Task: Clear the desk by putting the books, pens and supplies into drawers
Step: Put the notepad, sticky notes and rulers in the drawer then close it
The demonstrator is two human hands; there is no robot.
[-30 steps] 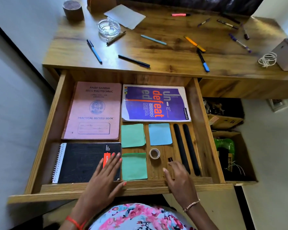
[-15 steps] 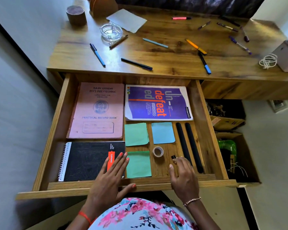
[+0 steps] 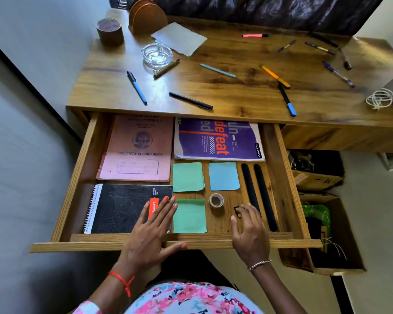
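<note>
I see my left hand [image 3: 150, 232] lying flat, fingers straight and spread, on the near right corner of the black spiral-bound notebook [image 3: 123, 207], the fingertips over its orange label. The thumb lies along the front lip of the open wooden drawer [image 3: 77, 245].

My right hand [image 3: 250, 232] reaches over that lip with its fingers bent. The fingertips meet a small black clip [image 3: 237, 210] on the drawer floor, but I cannot tell whether they pinch it or only touch it.

The clip sits just beside two long black strips [image 3: 259, 196] that run front to back, with a small roll of clear tape [image 3: 216, 200] to its left. Further left are two green sticky-note pads [image 3: 187, 177], one behind the other, and a blue sticky-note pad [image 3: 224, 176] next to the far one.

At the back of the drawer a pink practical record book [image 3: 136, 148] and a purple softcover notebook [image 3: 216, 138] lie side by side.

The wooden desk [image 3: 247, 96] above carries scattered pens:
- a blue-and-black pen [image 3: 136, 87]
- a dark navy pen [image 3: 191, 101]
- a pale blue pen [image 3: 217, 70]
- an orange pen [image 3: 275, 75], touching a black pen with a blue cap [image 3: 286, 100]
- a purple pen [image 3: 338, 73]
- a pink highlighter [image 3: 254, 35]

A glass ashtray [image 3: 157, 55], a sheet of grey paper [image 3: 179, 38], a brown round cup [image 3: 110, 31] and a coil of white cord [image 3: 379, 99] also sit on the desk.
</note>
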